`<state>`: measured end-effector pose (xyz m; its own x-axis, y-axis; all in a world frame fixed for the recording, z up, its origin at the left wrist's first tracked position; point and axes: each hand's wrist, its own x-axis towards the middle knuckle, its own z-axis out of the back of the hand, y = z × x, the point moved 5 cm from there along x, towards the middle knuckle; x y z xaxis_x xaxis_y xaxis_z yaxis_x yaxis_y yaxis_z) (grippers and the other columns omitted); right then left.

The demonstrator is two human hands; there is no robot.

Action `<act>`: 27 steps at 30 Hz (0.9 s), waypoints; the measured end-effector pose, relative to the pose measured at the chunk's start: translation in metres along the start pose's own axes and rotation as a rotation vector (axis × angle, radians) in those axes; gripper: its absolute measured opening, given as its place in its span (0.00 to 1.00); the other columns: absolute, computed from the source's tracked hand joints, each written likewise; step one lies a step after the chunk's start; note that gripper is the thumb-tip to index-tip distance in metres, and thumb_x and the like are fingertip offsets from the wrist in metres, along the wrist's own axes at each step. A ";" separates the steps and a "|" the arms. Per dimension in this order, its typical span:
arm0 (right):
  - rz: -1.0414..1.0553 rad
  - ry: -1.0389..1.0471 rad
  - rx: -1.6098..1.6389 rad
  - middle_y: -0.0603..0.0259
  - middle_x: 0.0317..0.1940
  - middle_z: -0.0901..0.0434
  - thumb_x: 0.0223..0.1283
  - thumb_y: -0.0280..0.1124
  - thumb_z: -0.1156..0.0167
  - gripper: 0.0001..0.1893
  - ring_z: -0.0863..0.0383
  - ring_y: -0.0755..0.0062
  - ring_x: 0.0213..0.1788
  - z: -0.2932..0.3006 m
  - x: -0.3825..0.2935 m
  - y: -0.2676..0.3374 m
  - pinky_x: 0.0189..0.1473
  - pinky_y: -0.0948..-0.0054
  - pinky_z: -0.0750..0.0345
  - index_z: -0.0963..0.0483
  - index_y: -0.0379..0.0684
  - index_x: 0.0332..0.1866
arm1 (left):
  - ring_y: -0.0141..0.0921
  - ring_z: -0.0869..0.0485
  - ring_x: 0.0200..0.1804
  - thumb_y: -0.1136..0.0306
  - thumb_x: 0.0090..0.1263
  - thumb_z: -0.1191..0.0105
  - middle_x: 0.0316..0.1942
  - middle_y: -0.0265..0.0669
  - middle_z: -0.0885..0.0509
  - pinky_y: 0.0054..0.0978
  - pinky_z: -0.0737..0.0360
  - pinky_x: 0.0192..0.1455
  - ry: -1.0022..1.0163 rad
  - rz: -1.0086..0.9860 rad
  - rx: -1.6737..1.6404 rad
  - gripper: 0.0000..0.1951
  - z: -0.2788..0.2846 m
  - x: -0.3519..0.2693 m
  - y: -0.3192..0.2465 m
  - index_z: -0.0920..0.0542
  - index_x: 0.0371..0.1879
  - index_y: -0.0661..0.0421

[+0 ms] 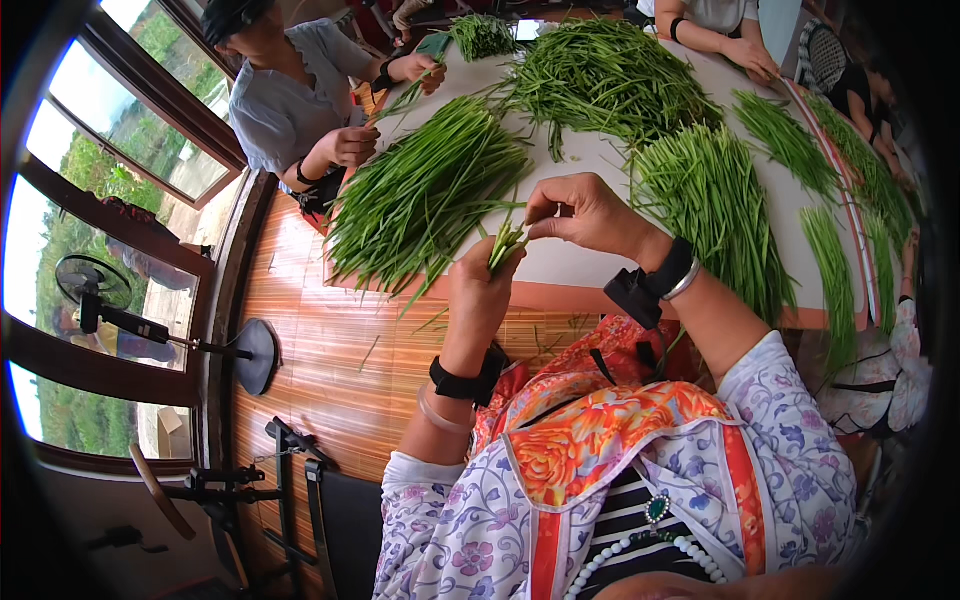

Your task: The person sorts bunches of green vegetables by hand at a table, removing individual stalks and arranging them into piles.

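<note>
My left hand [484, 274] is closed around a small bunch of green chive-like stalks [507, 246], with their pale cut ends pointing up. Beside those ends, the thumb and forefinger of my right hand [581, 214] pinch at a thin stalk tip. The other fingers of that hand are curled. A large heap of long green leaves [427, 195] lies on the table just beyond my left hand. To the right of my right hand rests another thick pile of stalks [709, 210], its cut ends facing away from me.
A tangled mound of greens [607, 75] covers the far middle of the white table [577, 154]. At the left, a person [292, 105] handles stalks; others work at the far right. Smaller bundles [829, 277] lie at right. A standing fan [112, 315] is on the left.
</note>
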<state>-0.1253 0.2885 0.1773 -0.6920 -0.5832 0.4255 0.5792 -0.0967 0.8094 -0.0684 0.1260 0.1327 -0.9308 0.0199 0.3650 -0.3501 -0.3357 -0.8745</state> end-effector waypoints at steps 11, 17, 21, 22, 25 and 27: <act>-0.266 -0.054 -0.767 0.50 0.34 0.19 0.56 0.28 0.34 0.07 0.18 0.49 0.40 0.039 -0.030 -0.104 0.44 0.55 0.23 0.24 0.36 0.33 | 0.18 0.32 0.24 0.73 0.77 0.48 0.25 0.28 0.22 0.18 0.36 0.27 -0.040 0.200 -0.571 0.07 0.036 -0.015 -0.042 0.19 0.35 0.59; -0.247 -0.086 -0.512 0.53 0.32 0.19 0.57 0.25 0.37 0.05 0.19 0.50 0.39 0.028 -0.015 -0.064 0.42 0.58 0.22 0.24 0.35 0.33 | 0.20 0.32 0.26 0.70 0.79 0.51 0.27 0.30 0.21 0.18 0.35 0.29 -0.046 0.160 -0.573 0.08 0.026 -0.014 -0.012 0.21 0.36 0.58; 0.038 0.056 -0.338 0.54 0.32 0.18 0.56 0.20 0.38 0.02 0.17 0.56 0.35 0.001 -0.013 -0.018 0.40 0.65 0.21 0.22 0.34 0.35 | 0.24 0.22 0.39 0.74 0.79 0.54 0.43 0.37 0.12 0.21 0.25 0.44 -0.111 -0.195 -0.077 0.06 0.015 -0.008 -0.014 0.23 0.44 0.61; 0.022 0.075 -0.250 0.55 0.32 0.18 0.55 0.19 0.37 0.04 0.17 0.59 0.35 -0.004 -0.013 -0.012 0.39 0.67 0.21 0.22 0.34 0.35 | 0.25 0.21 0.39 0.75 0.79 0.54 0.43 0.38 0.12 0.21 0.24 0.44 -0.069 -0.160 -0.007 0.05 0.010 -0.006 -0.011 0.23 0.44 0.61; -0.014 0.109 -0.156 0.57 0.30 0.18 0.53 0.18 0.34 0.06 0.16 0.65 0.35 -0.011 -0.010 0.000 0.40 0.70 0.21 0.22 0.34 0.36 | 0.25 0.20 0.32 0.77 0.78 0.53 0.34 0.35 0.14 0.21 0.23 0.36 -0.058 -0.177 0.075 0.03 0.003 -0.005 -0.003 0.24 0.41 0.60; -0.019 0.124 -0.126 0.60 0.32 0.16 0.55 0.18 0.34 0.07 0.16 0.71 0.35 -0.013 -0.008 0.001 0.40 0.73 0.20 0.23 0.34 0.38 | 0.20 0.26 0.23 0.75 0.78 0.52 0.24 0.30 0.21 0.18 0.28 0.25 0.050 0.175 -0.154 0.03 -0.001 -0.011 0.012 0.25 0.39 0.58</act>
<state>-0.1134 0.2822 0.1694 -0.6497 -0.6744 0.3509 0.6209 -0.2045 0.7567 -0.0620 0.1227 0.1181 -0.9814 0.0223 0.1908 -0.1915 -0.1906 -0.9628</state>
